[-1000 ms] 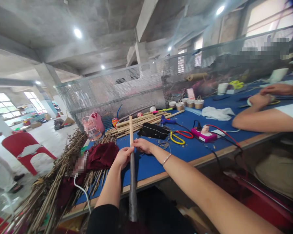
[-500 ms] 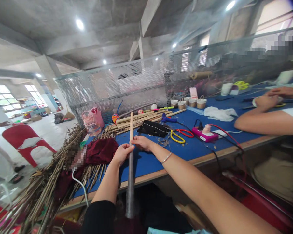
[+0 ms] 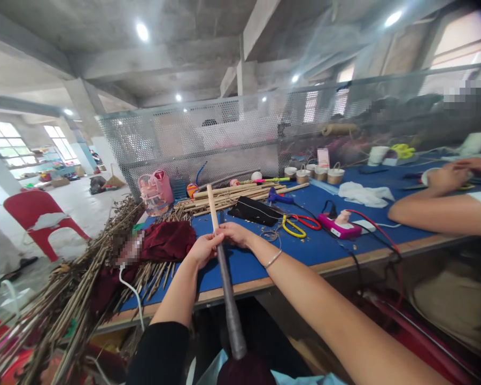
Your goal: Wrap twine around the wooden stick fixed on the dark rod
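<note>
A long stick [image 3: 228,299] runs from near my lap up over the blue table; its upper end is bare pale wood and its lower part is wrapped in grey. My left hand [image 3: 205,249] pinches it where the grey meets the wood. Close against it, my right hand [image 3: 231,234], with a bracelet on the wrist, grips the same spot. The lower end of the stick reaches a dark red round thing at my lap. Beyond my hands lie pale wooden sticks [image 3: 248,193] and a black cloth [image 3: 254,210].
Dark red cloth [image 3: 168,240] and dry stalks [image 3: 80,272] lie left. Scissors with yellow and red handles [image 3: 294,226], a blue glue gun [image 3: 279,197] and a magenta power strip [image 3: 340,225] are right. Another person's forearm [image 3: 433,213] rests farther right. A mesh screen [image 3: 164,141] stands behind.
The stick has tilted: its top moved slightly left and its lower end moved right. The dark red round thing at my lap shows more. Both hands still hold the stick.
</note>
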{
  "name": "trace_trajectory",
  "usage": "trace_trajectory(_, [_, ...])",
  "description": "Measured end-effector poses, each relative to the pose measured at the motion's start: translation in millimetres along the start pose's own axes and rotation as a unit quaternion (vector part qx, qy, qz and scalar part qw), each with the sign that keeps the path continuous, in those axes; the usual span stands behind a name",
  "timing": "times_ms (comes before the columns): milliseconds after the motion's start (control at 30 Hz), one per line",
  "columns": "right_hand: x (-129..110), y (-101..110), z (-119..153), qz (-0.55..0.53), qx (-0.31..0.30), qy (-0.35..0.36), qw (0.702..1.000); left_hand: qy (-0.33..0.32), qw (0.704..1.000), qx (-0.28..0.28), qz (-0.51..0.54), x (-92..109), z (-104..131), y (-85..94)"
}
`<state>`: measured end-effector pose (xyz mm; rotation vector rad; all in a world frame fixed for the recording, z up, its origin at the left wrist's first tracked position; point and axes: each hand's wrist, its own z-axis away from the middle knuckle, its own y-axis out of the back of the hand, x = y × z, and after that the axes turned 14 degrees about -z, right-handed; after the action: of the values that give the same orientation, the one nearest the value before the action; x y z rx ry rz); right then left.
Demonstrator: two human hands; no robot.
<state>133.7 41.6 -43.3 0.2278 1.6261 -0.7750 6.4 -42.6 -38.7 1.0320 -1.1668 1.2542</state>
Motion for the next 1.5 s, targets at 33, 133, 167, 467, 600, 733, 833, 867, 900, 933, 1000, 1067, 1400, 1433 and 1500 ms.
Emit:
trace_trajectory(33, [0, -1, 0, 0.003, -0.003, -0.004, 1.0, 0.003, 1.0, 0.005, 0.006, 0, 0, 0.1])
trace_trajectory(133, [0, -1, 1, -0.002, -0.014, -0.022, 1.0, 0.013, 0.999, 0.009, 0.03, 2, 1, 2.2])
trace_trajectory(167, [-1, -1, 2, -0.007, -0.017, -0.029, 0.999, 0.018, 0.999, 0.009, 0.039, 2, 2, 2.8])
trace_trajectory(467, [-4, -4, 6, -0.026, -0.024, -0.032, 0.999, 0.078, 0.984, 0.011, 0.158, 3, 14, -20.4])
trace_trajectory(600, [-5, -2, 7, -0.023, -0.042, -0.035, 0.998, 0.088, 0.973, -0.008, 0.214, 5, 14, -24.0])
trace_trajectory(733, [-4, -1, 7, -0.028, -0.053, -0.049, 0.997, 0.102, 0.966, -0.045, 0.233, 6, 15, -17.0])
trace_trajectory(833, [-3, -1, 8, -0.032, -0.06, -0.052, 0.996, 0.112, 0.964, -0.068, 0.233, 7, 15, -13.7])
trace_trajectory(867, [-3, -1, 8, -0.033, -0.062, -0.051, 0.996, 0.113, 0.964, -0.071, 0.232, 7, 15, -13.4])
trace_trajectory(900, [-3, -1, 8, -0.033, -0.065, -0.049, 0.996, 0.112, 0.964, -0.071, 0.232, 8, 15, -13.4])
trace_trajectory(933, [-2, -1, 8, -0.034, -0.066, -0.047, 0.996, 0.111, 0.964, -0.07, 0.231, 8, 16, -13.6])
trace_trajectory(1000, [-2, -1, 8, -0.032, -0.066, -0.047, 0.996, 0.108, 0.966, -0.064, 0.227, 8, 16, -14.2])
trace_trajectory(1067, [-2, -2, 8, -0.03, -0.068, -0.048, 0.996, 0.104, 0.968, -0.056, 0.222, 7, 16, -14.9])
trace_trajectory(1400, [-2, -2, 7, -0.039, -0.074, -0.032, 0.996, 0.061, 0.989, 0.003, 0.135, 9, 19, -21.9])
trace_trajectory(1433, [-2, -2, 7, -0.043, -0.07, -0.029, 0.996, 0.05, 0.991, 0.02, 0.121, 8, 20, -23.4])
trace_trajectory(1500, [-2, -1, 8, -0.048, -0.061, -0.025, 0.997, 0.021, 0.994, 0.067, 0.088, 4, 19, -26.2])
